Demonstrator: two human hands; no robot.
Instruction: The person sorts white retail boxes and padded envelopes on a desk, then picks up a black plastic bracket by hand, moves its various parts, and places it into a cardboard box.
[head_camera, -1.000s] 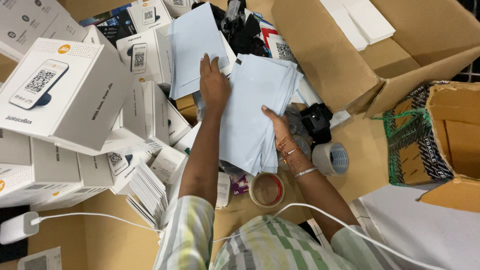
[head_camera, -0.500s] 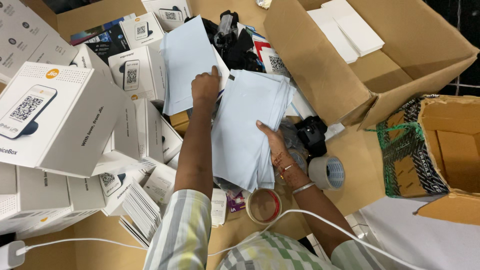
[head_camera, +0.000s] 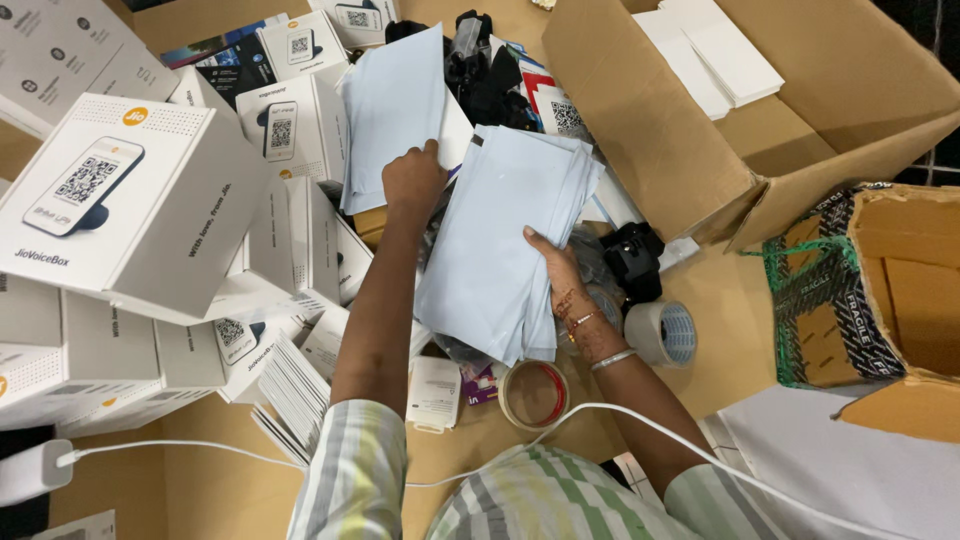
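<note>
Left hand (head_camera: 412, 180) closed, pinching edge of single pale blue plastic mailer bag (head_camera: 393, 110), lifted at far centre above white product boxes (head_camera: 130, 200). Right hand (head_camera: 556, 272) grips right edge of thick stack of pale blue mailer bags (head_camera: 500, 240), stack tilted, centre of scene. Just right of stack: black device (head_camera: 632, 256), white tape roll (head_camera: 662, 332). Near side: brown tape roll (head_camera: 534, 393) on brown cardboard worktop (head_camera: 715, 290). Far right: large open cardboard carton (head_camera: 800, 110). White cable (head_camera: 650, 430) crosses striped sleeves.

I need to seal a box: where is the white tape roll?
In the head view the white tape roll lies on the cardboard surface right of the right hand, just below the black device.
</note>
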